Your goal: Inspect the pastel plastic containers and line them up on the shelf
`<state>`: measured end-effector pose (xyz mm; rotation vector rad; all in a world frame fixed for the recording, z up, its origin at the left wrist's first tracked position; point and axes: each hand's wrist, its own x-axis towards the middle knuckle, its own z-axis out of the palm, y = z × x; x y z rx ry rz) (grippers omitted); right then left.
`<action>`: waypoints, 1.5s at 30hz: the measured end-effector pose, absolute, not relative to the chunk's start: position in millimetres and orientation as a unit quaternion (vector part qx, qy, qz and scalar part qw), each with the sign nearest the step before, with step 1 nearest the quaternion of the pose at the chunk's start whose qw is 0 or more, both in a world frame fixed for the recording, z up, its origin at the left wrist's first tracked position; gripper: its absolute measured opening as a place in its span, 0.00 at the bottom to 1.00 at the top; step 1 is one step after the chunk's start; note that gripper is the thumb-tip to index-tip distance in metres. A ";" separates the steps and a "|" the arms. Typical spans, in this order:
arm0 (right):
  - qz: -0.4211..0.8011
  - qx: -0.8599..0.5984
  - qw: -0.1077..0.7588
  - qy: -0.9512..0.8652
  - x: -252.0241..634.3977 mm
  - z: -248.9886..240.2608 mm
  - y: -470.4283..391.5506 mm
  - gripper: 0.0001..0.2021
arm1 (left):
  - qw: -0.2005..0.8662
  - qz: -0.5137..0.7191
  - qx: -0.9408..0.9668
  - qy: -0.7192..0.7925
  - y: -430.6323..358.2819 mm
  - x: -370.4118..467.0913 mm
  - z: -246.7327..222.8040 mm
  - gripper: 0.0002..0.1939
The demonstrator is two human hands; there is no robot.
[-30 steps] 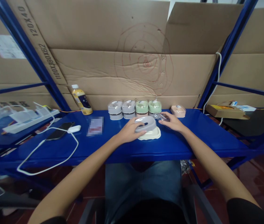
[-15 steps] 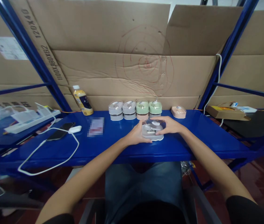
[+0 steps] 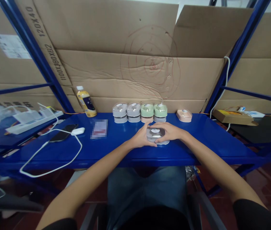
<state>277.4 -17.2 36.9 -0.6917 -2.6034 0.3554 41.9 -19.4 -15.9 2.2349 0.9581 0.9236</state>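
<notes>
Between my two hands is a grey plastic box with a clear lid [image 3: 151, 135], bearing a round white label on top. It sits at the front-middle of the blue table. My left hand [image 3: 140, 137] cups its left side, thumb low along the front. From the right, my right hand [image 3: 170, 131] wraps over the lid and the right side, covering part of it. Just behind stand stacked pairs of similar boxes: two with grey tops [image 3: 120, 110] and two with green tops [image 3: 147, 110]. One peach box [image 3: 184, 115] lies alone to the right.
On the left are a yellow bottle [image 3: 86, 101], a blurred-out card [image 3: 99, 129], a phone [image 3: 63, 133], a white earbud case [image 3: 78, 131], a looped white cable and a power strip [image 3: 34, 122]. An open carton [image 3: 235, 117] lies at right. Cardboard and blue posts frame the table.
My right hand has shifted slightly left and down over the box. The label on the lid sits lower and further left, and the lid looks pressed lower. The view moved slightly.
</notes>
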 end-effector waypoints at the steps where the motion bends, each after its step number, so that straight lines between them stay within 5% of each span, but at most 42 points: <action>1: 0.120 -0.251 0.210 -0.937 276.4 35.7 -17.0 0.41 | 0.265 0.347 0.828 0.352 -18.9 41.6 -16.1 0.71; 10: 0.089 -0.303 0.203 -0.927 292.3 24.6 -39.2 0.43 | 0.271 0.344 0.830 0.346 -17.9 40.6 -19.3 0.67; 20: -0.085 -0.601 0.097 -0.789 376.0 20.9 -67.9 0.45 | 0.183 0.321 0.845 0.387 -20.5 44.5 -22.3 0.38; 33: -0.194 -0.650 0.175 -0.713 349.7 43.0 9.2 0.18 | 0.162 0.319 0.851 0.384 -19.3 45.1 -25.1 0.33; 41: -0.158 -0.702 0.204 -0.664 252.1 60.2 55.5 0.37 | 0.147 0.328 0.854 0.376 -19.4 47.5 -25.5 0.29; 45: -0.113 -0.745 0.229 -0.616 228.1 52.6 76.2 0.39 | 0.151 0.329 0.852 0.378 -17.4 48.5 -27.7 0.29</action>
